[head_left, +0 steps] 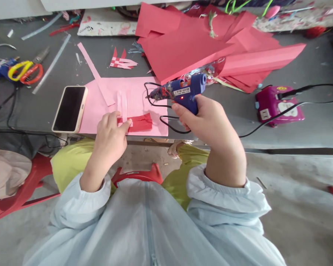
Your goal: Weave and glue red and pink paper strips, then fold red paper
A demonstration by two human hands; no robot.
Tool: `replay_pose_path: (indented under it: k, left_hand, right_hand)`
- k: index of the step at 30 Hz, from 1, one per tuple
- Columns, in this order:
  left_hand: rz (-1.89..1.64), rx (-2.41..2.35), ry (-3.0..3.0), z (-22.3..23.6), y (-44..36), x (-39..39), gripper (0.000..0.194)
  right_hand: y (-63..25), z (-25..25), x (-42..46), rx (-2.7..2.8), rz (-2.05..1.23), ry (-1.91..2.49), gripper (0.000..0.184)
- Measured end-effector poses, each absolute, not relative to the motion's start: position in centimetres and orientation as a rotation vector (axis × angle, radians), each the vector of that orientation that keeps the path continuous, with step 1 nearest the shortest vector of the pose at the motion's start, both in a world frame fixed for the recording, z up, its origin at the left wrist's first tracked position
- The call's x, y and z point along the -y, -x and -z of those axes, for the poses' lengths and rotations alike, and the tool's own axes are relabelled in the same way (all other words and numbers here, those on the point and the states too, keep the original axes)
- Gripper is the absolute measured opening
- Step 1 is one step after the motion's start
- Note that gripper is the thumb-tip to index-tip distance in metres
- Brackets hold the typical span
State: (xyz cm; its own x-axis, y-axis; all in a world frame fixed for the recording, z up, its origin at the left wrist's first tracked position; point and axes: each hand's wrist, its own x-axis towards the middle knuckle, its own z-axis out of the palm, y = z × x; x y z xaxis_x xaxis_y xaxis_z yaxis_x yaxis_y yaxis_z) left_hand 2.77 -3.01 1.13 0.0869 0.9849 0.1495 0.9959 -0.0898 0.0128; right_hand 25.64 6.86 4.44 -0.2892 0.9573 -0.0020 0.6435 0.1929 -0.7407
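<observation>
My right hand (pixel 201 116) is wrapped round the handle of a blue hot glue gun (pixel 187 90). The gun's nozzle points left, raised over a pink paper sheet (pixel 100 122), and a small red light glows on its body. My left hand (pixel 111 133) has its thumb and fingers on a piece of red paper (pixel 141 123) with pale pink paper strips (pixel 122 103) standing out from it. The left fingers cover part of that paper. A longer pink strip (pixel 94 70) lies across the sheet's upper left edge.
A phone (pixel 69 109) lies left of the sheet. Beyond it are scissors (pixel 27 72) and glue sticks (pixel 51 63). A small woven paper piece (pixel 123 61) sits behind the sheet. Red paper (pixel 188 48) is piled at the back. A cord runs to a purple power block (pixel 279 105).
</observation>
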Motion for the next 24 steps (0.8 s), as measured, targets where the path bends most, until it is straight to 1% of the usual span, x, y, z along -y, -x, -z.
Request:
replay_pose_path:
  k: [5, 11, 15, 18, 20, 24]
  left_hand:
    - [0.312, 2.157, 2.223, -0.4, -2.2, 3.3, 0.042]
    - [0.611, 2.271, 1.989, -1.0, -0.9, 2.8, 0.04]
    - [0.521, 2.268, 2.005, -2.2, 0.6, 1.7, 0.036]
    - [0.404, 2.193, 2.156, -3.1, 1.6, -0.3, 0.032]
    - [0.349, 2.149, 2.266, -3.3, 2.2, -2.0, 0.033]
    - [0.291, 2.117, 2.367, -3.2, 2.6, -5.4, 0.044]
  right_hand:
    - [-25.7, -4.8, -6.7, 1.979, -0.935, 1.531, 0.036]
    - [-25.8, -4.8, -6.7, 1.947, -0.957, 1.578, 0.036]
    - [-25.7, -4.7, -6.7, 1.907, -0.984, 1.567, 0.035]
    - [-25.4, -4.8, -6.8, 1.886, -0.982, 1.595, 0.037]
    - [-25.2, -4.9, -6.9, 1.886, -0.982, 1.601, 0.038]
    - [-24.9, -5.1, -7.2, 1.887, -1.028, 1.582, 0.036]
